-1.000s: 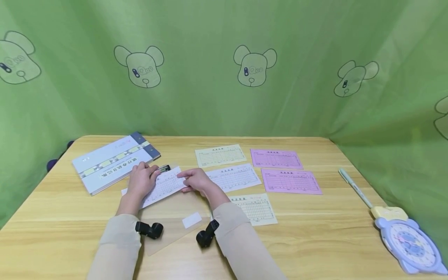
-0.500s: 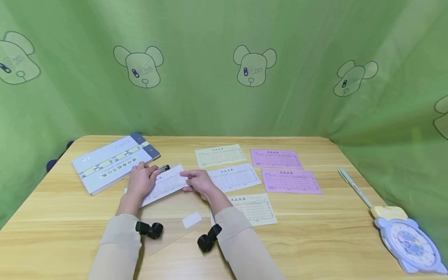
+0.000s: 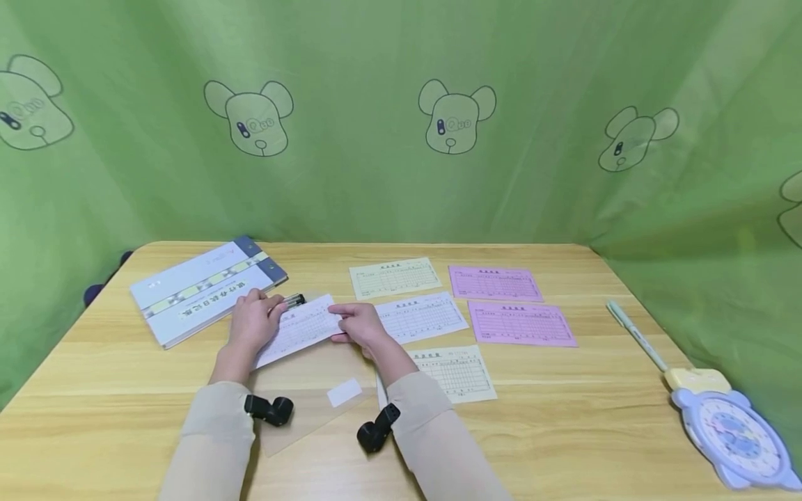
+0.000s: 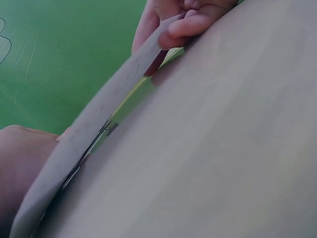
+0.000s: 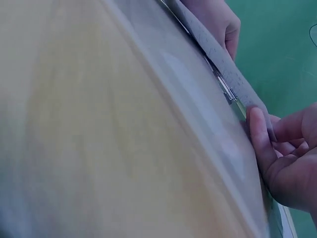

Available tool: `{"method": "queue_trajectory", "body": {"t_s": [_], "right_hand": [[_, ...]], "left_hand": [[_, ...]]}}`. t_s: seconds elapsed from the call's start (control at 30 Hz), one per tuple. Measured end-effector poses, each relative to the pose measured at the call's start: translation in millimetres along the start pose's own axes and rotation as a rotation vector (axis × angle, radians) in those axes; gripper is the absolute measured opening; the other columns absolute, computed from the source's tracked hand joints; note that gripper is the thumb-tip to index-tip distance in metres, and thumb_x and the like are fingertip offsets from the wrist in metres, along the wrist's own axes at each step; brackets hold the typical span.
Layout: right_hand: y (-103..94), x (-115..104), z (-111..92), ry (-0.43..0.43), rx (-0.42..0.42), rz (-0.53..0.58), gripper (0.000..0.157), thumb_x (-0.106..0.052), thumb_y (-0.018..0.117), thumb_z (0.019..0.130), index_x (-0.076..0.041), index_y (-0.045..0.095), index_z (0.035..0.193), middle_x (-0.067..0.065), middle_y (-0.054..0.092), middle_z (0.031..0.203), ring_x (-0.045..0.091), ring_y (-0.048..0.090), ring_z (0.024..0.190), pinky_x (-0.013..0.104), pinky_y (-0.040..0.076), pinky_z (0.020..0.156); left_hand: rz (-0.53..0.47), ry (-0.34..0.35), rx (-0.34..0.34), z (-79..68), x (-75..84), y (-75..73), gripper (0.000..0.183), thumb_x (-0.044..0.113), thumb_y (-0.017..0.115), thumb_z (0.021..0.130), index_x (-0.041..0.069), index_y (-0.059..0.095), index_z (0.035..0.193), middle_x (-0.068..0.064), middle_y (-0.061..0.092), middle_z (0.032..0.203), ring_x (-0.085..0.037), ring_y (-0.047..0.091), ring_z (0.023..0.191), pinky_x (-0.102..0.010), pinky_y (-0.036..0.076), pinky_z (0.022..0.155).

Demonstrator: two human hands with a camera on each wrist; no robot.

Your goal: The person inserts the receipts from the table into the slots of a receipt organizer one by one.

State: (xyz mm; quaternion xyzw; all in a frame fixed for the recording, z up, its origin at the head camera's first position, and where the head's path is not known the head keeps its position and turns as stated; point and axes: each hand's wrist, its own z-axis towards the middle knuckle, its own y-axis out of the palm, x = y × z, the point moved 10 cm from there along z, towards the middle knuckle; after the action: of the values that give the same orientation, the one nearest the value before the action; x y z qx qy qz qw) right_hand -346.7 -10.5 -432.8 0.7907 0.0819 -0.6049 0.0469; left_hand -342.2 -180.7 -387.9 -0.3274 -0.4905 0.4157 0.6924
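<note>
A white printed slip (image 3: 305, 325) slants over a clear plastic folder (image 3: 294, 390) that has a black and metal clip (image 3: 294, 300) at its far edge. My left hand (image 3: 253, 320) bends over that edge by the clip and holds it there, covering the slip's left end. Its fingertips are hidden. At the other end, my right hand (image 3: 358, 325) pinches the slip's right edge between thumb and fingers. From the right wrist view, the slip (image 5: 233, 74) stands raised off the folder, with metal parts of the clip (image 5: 225, 89) showing underneath.
A thick blue account book (image 3: 203, 289) lies at the back left. Right of my hands are a white slip (image 3: 420, 316), pale green slips (image 3: 395, 277) and pink slips (image 3: 495, 284). A pen (image 3: 635, 337) and a toy-like blue clock (image 3: 733, 435) lie far right.
My right hand has drawn the white slip a little to the right, and its left corner has gone out of sight behind my left hand. My left hand stays in place.
</note>
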Motion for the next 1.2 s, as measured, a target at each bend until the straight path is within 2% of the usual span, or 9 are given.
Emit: {"method": "queue_trajectory", "body": {"t_s": [0.17,0.43,0.73,1.2], "right_hand": [[-7.6,-2,-2,-0.006,0.032,-0.021,0.044,0.018,0.04,0.073,-0.001,0.059,0.108,0.011,0.053,0.098,0.015,0.058,0.069,0.026,0.048,0.056],[3.6,-7,3,-0.023,-0.029,-0.09,0.042,0.019,0.041,0.074,0.0,0.059,0.108,0.014,0.05,0.106,0.016,0.058,0.068,0.025,0.048,0.056],[13.3,-11,11,-0.001,-0.08,-0.161,0.04,0.018,0.044,0.073,0.0,0.06,0.105,0.005,0.036,0.077,0.015,0.049,0.063,0.024,0.048,0.056],[20.2,-12,23,0.005,-0.076,-0.154,0.042,0.02,0.043,0.07,0.002,0.06,0.104,0.006,0.038,0.077,0.014,0.049,0.057,0.024,0.048,0.055]], "left_hand": [[0.003,-0.009,-0.011,-0.2,-0.1,0.9,0.032,0.021,0.05,0.087,0.0,0.058,0.11,-0.017,0.046,0.092,-0.033,0.041,0.082,-0.043,0.031,0.072],[-0.004,-0.016,-0.019,0.2,-1.9,3.4,0.032,0.023,0.05,0.087,0.001,0.058,0.11,-0.016,0.046,0.091,-0.033,0.04,0.081,-0.042,0.031,0.072],[-0.024,-0.032,0.002,0.3,-3.8,3.7,0.032,0.023,0.052,0.086,0.001,0.059,0.109,-0.014,0.045,0.088,-0.032,0.039,0.08,-0.042,0.031,0.071],[-0.017,-0.002,0.022,1.0,-2.8,2.3,0.03,0.021,0.053,0.086,0.001,0.06,0.106,-0.014,0.045,0.087,-0.031,0.04,0.079,-0.042,0.03,0.071]]}}
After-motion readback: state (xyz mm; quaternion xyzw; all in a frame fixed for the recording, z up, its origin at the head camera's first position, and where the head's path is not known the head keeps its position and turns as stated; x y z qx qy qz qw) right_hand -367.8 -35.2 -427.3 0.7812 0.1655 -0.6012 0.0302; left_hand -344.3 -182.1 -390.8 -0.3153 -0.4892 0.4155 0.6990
